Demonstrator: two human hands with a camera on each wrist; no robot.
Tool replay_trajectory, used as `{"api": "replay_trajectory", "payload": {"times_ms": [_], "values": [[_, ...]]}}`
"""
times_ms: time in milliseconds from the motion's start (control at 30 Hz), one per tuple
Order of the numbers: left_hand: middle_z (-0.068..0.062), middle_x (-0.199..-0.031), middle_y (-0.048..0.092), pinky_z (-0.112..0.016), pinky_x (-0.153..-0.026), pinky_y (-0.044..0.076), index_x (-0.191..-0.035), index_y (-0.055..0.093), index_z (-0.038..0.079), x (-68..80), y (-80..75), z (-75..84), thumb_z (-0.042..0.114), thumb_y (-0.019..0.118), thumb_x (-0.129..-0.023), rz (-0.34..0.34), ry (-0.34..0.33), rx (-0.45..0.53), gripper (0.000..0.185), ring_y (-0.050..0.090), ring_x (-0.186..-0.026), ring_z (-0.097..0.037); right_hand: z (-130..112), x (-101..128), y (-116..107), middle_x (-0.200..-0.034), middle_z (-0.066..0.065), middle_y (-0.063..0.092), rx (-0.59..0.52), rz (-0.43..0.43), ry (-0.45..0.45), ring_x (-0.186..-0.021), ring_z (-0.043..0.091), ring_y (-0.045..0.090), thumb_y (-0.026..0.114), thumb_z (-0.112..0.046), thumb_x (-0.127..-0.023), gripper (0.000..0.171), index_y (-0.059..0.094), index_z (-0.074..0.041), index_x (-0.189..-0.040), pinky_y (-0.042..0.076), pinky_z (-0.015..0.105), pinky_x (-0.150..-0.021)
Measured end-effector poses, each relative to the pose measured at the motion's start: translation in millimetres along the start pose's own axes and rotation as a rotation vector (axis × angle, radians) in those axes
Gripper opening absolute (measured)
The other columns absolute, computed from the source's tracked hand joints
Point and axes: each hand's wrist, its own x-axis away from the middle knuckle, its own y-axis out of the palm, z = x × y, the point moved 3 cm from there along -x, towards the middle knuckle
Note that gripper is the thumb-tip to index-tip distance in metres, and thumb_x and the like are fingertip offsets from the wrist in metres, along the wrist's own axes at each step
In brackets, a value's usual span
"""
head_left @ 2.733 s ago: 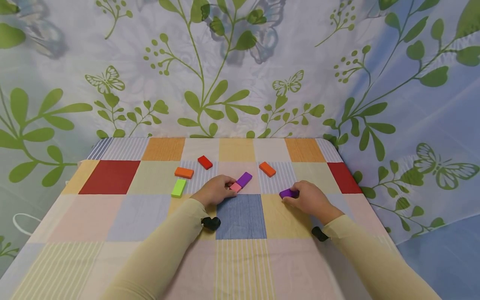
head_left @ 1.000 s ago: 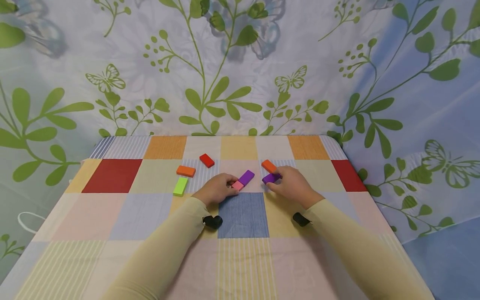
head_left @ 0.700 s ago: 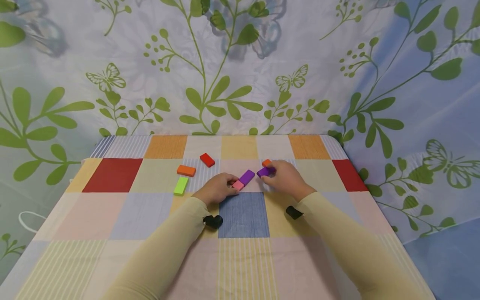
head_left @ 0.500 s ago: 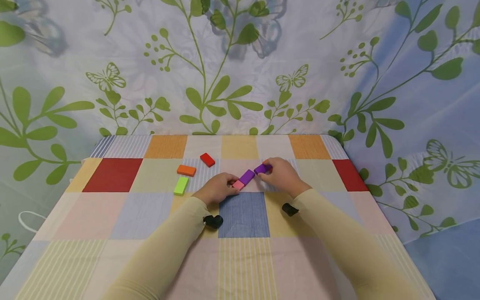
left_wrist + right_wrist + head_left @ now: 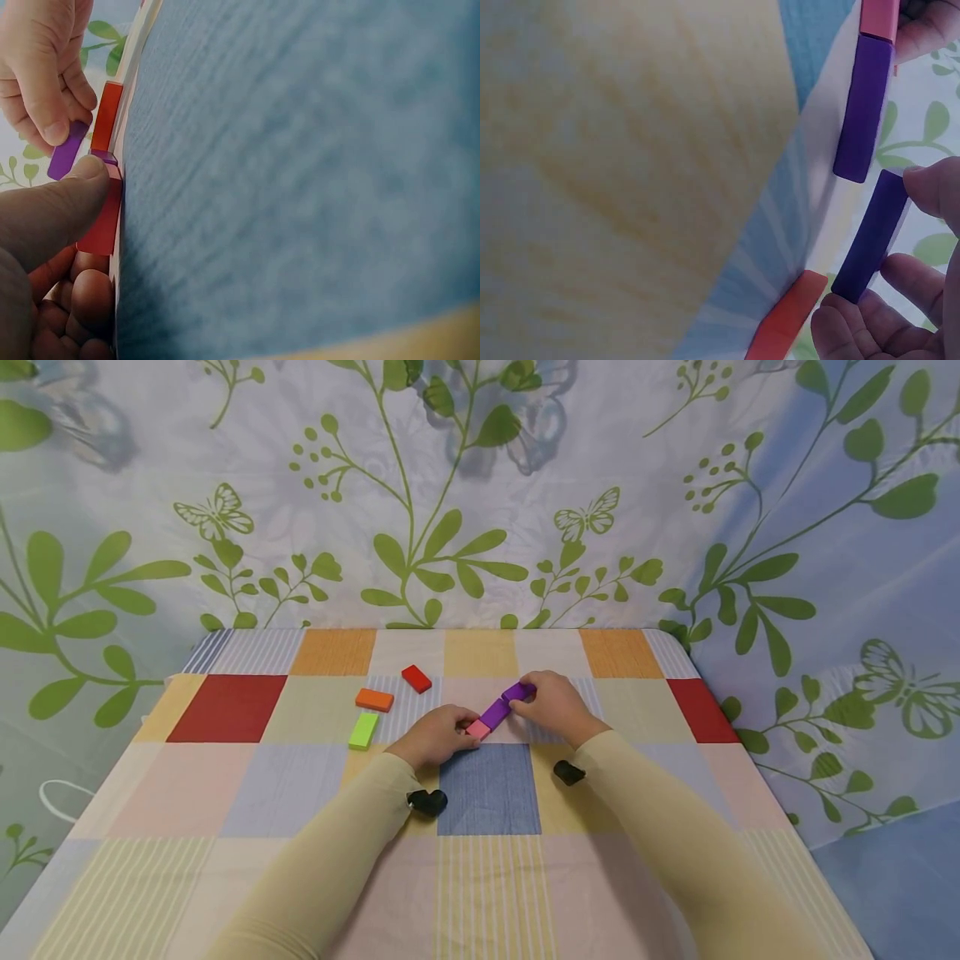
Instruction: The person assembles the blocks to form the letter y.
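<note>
Now right hand (image 5: 553, 706) pinches second purple block (image 5: 519, 692); butt it squarely onto first purple block (image 5: 495, 713) while left hand (image 5: 435, 737) fingers pin pink block (image 5: 477, 729).

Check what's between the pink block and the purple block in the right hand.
One more purple block lies flat between the pink block and the held purple block. It butts against the pink one, with a small gap to the held one in the right wrist view.

A dark purple block (image 5: 519, 692), held slightly off the cloth, nears a flat purple block (image 5: 495, 713) abutting a pink block (image 5: 477, 729).
</note>
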Motion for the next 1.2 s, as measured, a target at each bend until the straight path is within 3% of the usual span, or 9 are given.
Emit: {"api": "replay_trajectory", "payload": {"times_ms": [600, 1200], "values": [[-0.003, -0.116, 0.066, -0.043, -0.105, 0.05, -0.142, 0.066, 0.015, 1.2, 0.1, -1.1, 0.029, 0.078, -0.096, 0.003, -0.007, 0.015, 0.05, 0.059, -0.109, -0.024, 5, -8, 3, -0.115, 0.015, 0.073, 0.05, -0.015, 0.018, -0.099, 0.025, 0.065, 0.076, -0.027, -0.095, 0.042, 0.071, 0.0, -0.127, 0.058, 0.042, -0.091], [-0.003, -0.115, 0.066, -0.044, -0.105, 0.05, -0.141, 0.067, 0.015, 1.2, -0.5, -0.6, 0.03, 0.078, -0.096, 0.002, -0.018, 0.018, 0.049, 0.059, -0.109, -0.025, -5, -14, 8, -0.112, 0.013, 0.073, 0.093, -0.039, 0.016, -0.098, 0.025, 0.064, 0.076, -0.027, -0.096, 0.039, 0.071, -0.001, -0.126, 0.056, 0.041, -0.091]]}}
